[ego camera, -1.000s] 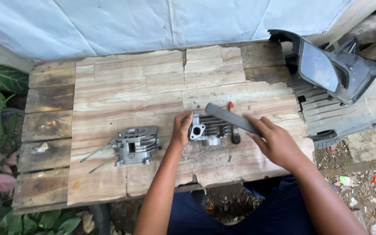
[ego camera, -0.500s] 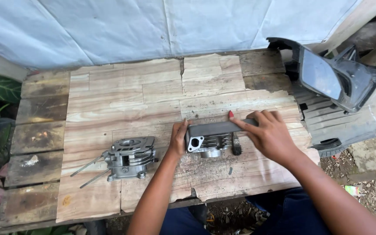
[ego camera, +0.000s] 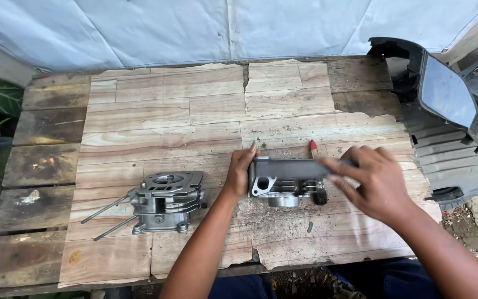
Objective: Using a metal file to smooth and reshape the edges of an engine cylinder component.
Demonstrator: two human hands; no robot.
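On the wooden table [ego camera: 167, 105], left hand [ego camera: 242, 173] and right hand [ego camera: 374, 180] clasp a grey finned cylinder head [ego camera: 286, 182] (port facing out).

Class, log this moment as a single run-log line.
left hand: steadies cylinder head | right hand: lays dark flat pad on top | second engine part: apart, on bench

Grey finned metal engine part [ego camera: 283, 180] lies flat on the wooden table, port facing forward.
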